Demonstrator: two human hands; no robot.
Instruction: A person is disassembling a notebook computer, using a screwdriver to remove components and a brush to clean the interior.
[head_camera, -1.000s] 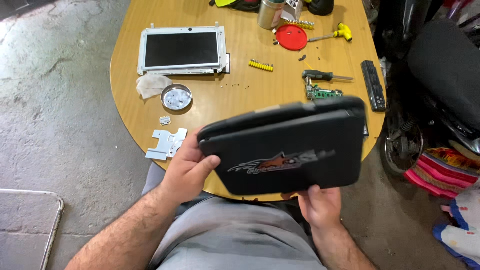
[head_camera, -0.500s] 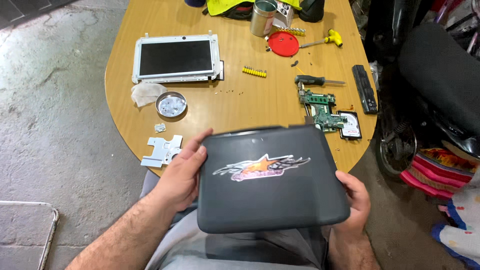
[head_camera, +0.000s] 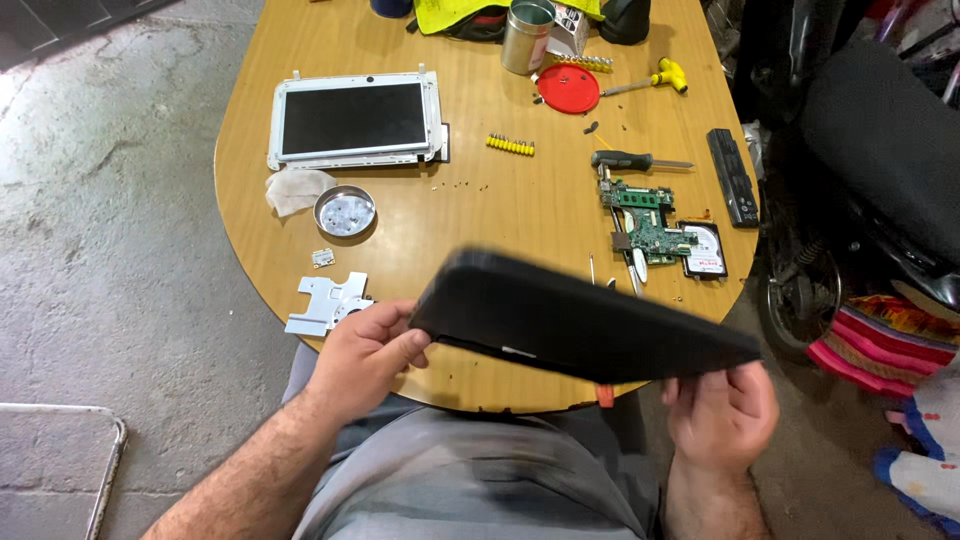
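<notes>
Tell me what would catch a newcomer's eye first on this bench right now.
First, the dark grey plastic laptop shell, held tilted and motion-blurred over the near edge of the oval wooden table, with the left hand at its left corner and the right hand under its right end. Next, the white-framed screen panel lying flat at the table's far left, and the green circuit board near the right edge.

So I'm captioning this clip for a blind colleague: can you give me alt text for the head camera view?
A person's left hand and right hand hold a dark laptop shell, tilted nearly edge-on, over the near edge of a wooden table. Behind it lie a white-framed screen panel, a green circuit board, a screwdriver and a red lid.
</notes>
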